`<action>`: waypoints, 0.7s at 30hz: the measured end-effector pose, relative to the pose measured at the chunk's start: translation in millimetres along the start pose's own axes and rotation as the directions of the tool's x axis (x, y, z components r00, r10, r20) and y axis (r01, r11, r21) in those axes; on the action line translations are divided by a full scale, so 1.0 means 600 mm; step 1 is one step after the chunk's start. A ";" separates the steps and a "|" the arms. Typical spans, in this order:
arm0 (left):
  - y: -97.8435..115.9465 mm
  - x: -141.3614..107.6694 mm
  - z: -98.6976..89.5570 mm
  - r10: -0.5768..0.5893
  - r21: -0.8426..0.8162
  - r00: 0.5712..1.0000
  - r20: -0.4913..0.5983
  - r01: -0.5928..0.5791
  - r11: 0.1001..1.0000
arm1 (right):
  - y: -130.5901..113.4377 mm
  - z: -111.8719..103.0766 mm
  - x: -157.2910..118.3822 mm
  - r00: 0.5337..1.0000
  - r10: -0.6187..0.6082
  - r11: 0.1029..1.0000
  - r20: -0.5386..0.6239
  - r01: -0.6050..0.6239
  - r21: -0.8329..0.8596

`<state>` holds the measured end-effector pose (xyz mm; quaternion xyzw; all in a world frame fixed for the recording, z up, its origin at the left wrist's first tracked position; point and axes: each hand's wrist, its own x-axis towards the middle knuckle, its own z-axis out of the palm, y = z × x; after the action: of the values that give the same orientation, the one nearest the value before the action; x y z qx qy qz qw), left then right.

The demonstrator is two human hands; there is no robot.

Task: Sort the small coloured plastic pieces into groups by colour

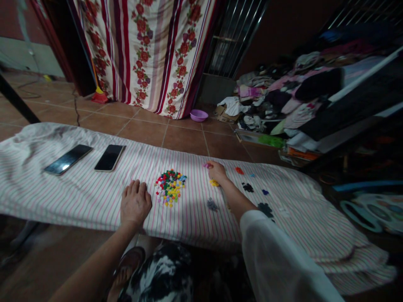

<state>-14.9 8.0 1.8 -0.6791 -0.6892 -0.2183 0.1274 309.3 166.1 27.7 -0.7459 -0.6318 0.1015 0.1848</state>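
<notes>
A mixed heap of small coloured pieces [171,187] lies on the striped cloth [189,214]. Left of it my left hand [136,202] rests flat on the cloth, holding nothing. My right hand [217,171] reaches beyond the heap to the right, its fingers pressed together at a few pink pieces [207,165]; whether it grips one is too small to tell. Yellow pieces [214,183] lie just under that hand. Around the right arm are separate groups: grey [212,204], orange [239,170], black [247,187], dark blue [265,192], light blue [252,175], dark grey-green [265,209] and white [283,211].
Two phones, one [68,160] at the far left and another [110,158] beside it, lie on the cloth. Behind are a floral curtain [154,54], a purple basin [198,115] and piled clothes [283,96]. A blue-rimmed object [362,214] stands at the right.
</notes>
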 end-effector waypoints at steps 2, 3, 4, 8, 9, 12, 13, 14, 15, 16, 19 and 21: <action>0.000 0.000 0.000 0.000 0.000 1.000 0.006 0.000 1.000 | 0.002 0.002 0.001 1.000 -0.003 1.000 -0.004 0.004 0.010; 0.000 0.000 -0.001 -0.001 -0.005 1.000 0.009 0.001 1.000 | 0.003 0.002 0.001 1.000 -0.002 1.000 -0.004 0.002 0.018; 0.000 0.000 -0.001 -0.001 -0.011 1.000 0.013 0.001 1.000 | 0.003 0.003 0.001 1.000 0.000 1.000 -0.003 0.000 0.026; 0.000 0.000 -0.001 0.000 -0.017 1.000 0.024 0.001 1.000 | -0.003 0.003 0.000 1.000 -0.016 0.999 0.014 0.016 0.037; 0.000 0.000 -0.001 0.000 -0.012 1.000 0.024 0.001 1.000 | -0.005 0.003 0.000 1.000 -0.023 0.999 0.016 0.023 0.028; 0.000 0.000 0.000 -0.002 0.001 1.000 0.022 0.002 1.000 | -0.010 0.002 -0.003 0.999 -0.040 0.999 0.015 0.040 -0.004; 0.000 0.000 0.000 -0.002 0.003 1.000 0.022 0.002 1.000 | -0.012 0.001 -0.004 0.999 -0.046 0.999 0.015 0.046 -0.013; 0.000 0.000 0.001 -0.002 0.005 1.000 0.024 0.001 1.000 | -0.013 0.000 -0.005 0.999 -0.050 0.999 0.019 0.050 -0.020; 0.000 0.000 0.001 -0.002 0.007 1.000 0.026 0.002 1.000 | -0.014 -0.001 -0.006 0.998 -0.055 0.998 0.025 0.055 -0.025; 0.000 0.000 0.001 -0.002 0.009 1.000 0.027 0.002 1.000 | -0.014 -0.002 -0.007 0.998 -0.057 0.998 0.031 0.058 -0.028; 0.000 -0.001 0.002 -0.006 0.015 1.000 0.028 0.006 1.000 | -0.016 -0.003 -0.008 0.998 -0.055 0.998 0.033 0.056 -0.026; 0.000 0.000 0.002 -0.007 0.014 1.000 0.027 0.007 1.000 | -0.017 -0.003 -0.008 0.999 -0.047 0.999 0.024 0.048 -0.016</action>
<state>-14.8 8.4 0.7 -0.6786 -0.6948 -0.2045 0.1221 300.0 162.7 33.1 -0.7309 -0.6523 0.1006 0.1738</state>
